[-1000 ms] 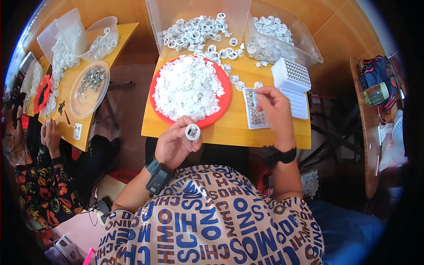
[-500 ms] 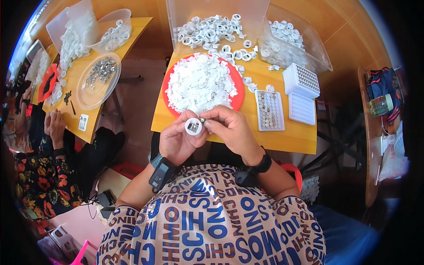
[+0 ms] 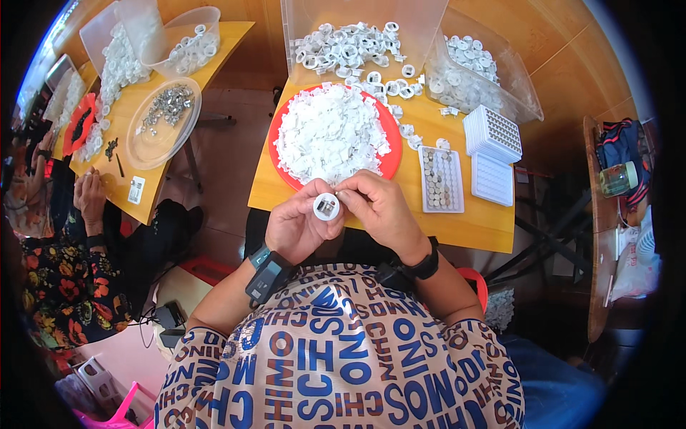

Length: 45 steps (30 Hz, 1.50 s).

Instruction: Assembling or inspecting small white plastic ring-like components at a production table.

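Note:
Between the fingers and thumb of my left hand (image 3: 294, 227) sits a small round white plastic housing (image 3: 319, 209), with dark and metallic parts showing inside its open face. My right hand (image 3: 382, 214) is closed in a pinch at the housing's upper right edge. A small silvery button cell (image 3: 337, 191) is at its fingertips, mostly covered by them. Just beyond both hands, a red round plate (image 3: 394, 154) carries a heap of small white plastic pieces (image 3: 329, 132). To the right, a white tray (image 3: 457, 193) holds several button cells (image 3: 434, 187) in its slots.
Stacked white trays (image 3: 493, 136) stand at the right of the wooden table (image 3: 407, 222). Clear bins (image 3: 500, 96) and loose white housings (image 3: 350, 46) lie at the back. Left, a co-worker's hand (image 3: 89, 196) rests by another table (image 3: 153, 187) holding a tub of metal parts (image 3: 170, 107).
My right fingertips have closed further over the button cell, which shows less now. The housing in my left hand is tilted slightly differently. The whole view has shifted a little.

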Each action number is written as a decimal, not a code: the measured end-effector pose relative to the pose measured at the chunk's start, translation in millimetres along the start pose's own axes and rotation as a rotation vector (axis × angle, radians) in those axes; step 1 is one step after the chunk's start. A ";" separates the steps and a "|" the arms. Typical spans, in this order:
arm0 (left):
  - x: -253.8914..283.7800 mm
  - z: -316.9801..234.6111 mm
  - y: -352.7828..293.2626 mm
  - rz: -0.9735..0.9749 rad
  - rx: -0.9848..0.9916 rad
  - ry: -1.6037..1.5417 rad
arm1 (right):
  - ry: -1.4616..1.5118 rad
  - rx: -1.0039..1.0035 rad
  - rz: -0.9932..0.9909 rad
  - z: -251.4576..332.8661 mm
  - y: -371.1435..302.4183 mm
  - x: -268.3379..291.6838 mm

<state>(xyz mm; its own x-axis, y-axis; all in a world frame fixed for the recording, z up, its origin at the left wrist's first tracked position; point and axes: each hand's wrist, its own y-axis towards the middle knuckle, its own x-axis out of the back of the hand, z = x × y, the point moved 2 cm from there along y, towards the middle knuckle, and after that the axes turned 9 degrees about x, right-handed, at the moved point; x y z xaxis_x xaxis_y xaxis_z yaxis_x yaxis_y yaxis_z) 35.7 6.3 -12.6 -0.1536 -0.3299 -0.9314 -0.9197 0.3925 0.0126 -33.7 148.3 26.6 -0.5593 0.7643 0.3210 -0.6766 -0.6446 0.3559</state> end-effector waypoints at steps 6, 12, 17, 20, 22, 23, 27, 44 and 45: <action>3.0 2.5 -0.1 -0.040 -0.006 0.013 | -0.223 0.093 0.015 4.2 -1.3 -3.2; 6.3 4.8 -1.5 -0.061 -0.009 0.016 | -0.233 0.103 0.044 4.3 -5.9 -2.5; 5.4 5.4 -2.8 0.000 0.020 0.019 | -0.127 0.084 0.107 3.0 -5.7 3.7; 4.0 5.6 -2.6 -0.003 0.033 0.026 | -0.157 0.053 0.117 7.3 -4.2 5.1; 3.4 6.1 -2.4 -0.002 0.035 0.025 | -0.207 0.078 0.078 4.9 -5.5 2.7; 3.1 6.0 -2.2 -0.001 0.035 0.025 | -0.258 0.103 0.040 4.4 -5.9 1.5; 6.8 6.2 -2.7 -0.020 0.038 0.013 | -0.273 0.085 0.012 4.1 -7.9 -3.2; 12.8 6.6 -6.2 -0.104 0.085 -0.025 | -0.212 0.172 0.230 3.7 -7.5 10.7; 12.9 6.5 -6.2 -0.105 0.085 -0.026 | -0.211 0.171 0.230 3.9 -7.6 11.1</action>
<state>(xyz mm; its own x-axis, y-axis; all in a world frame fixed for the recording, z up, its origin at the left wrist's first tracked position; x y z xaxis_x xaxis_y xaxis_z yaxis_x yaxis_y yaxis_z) 41.7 5.2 -27.1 -0.0473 -0.3513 -0.9351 -0.8962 0.4284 -0.1156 -32.9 161.6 30.9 -0.5646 0.5897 0.5775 -0.4446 -0.8068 0.3892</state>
